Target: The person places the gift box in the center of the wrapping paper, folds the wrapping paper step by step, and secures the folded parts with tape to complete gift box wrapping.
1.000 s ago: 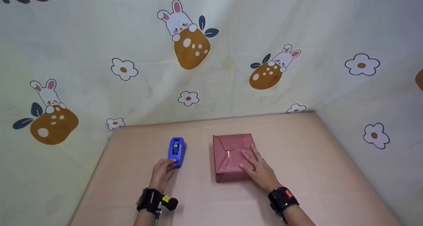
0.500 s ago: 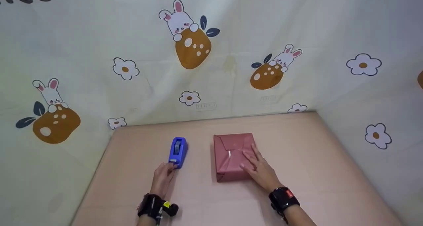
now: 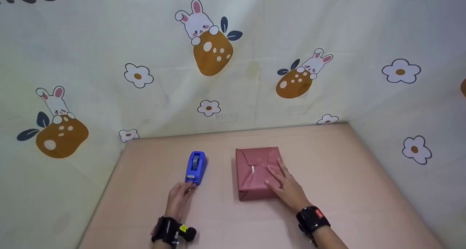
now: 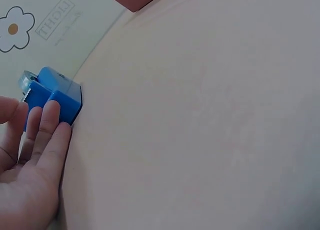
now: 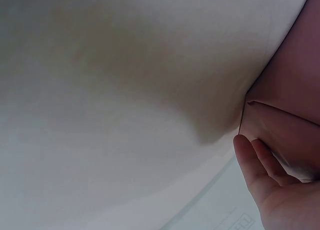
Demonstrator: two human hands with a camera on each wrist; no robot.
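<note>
A blue tape dispenser (image 3: 196, 168) with a clear roll stands on the table, its cutter end toward me. My left hand (image 3: 177, 198) is at that end; in the left wrist view its thumb and forefinger come together by the toothed cutter, seemingly pinching the tape's end, though the clear strip barely shows. The other fingers (image 4: 50, 120) lie extended against the dispenser (image 4: 66, 93). To the right lies a box wrapped in dark pink paper (image 3: 255, 172), a shiny strip on its folded flap. My right hand (image 3: 289, 192) rests on its right side with fingers spread.
Both things stand on a pale pink table (image 3: 327, 169). A cloth backdrop (image 3: 251, 96) printed with rabbits and flowers rises behind and beside it. Black bands with cameras (image 3: 165, 229) circle both wrists.
My left hand has drawn slightly back toward me along the dispenser's cutter end, baring more of it. The right hand and the wrapped box have stayed in place.
</note>
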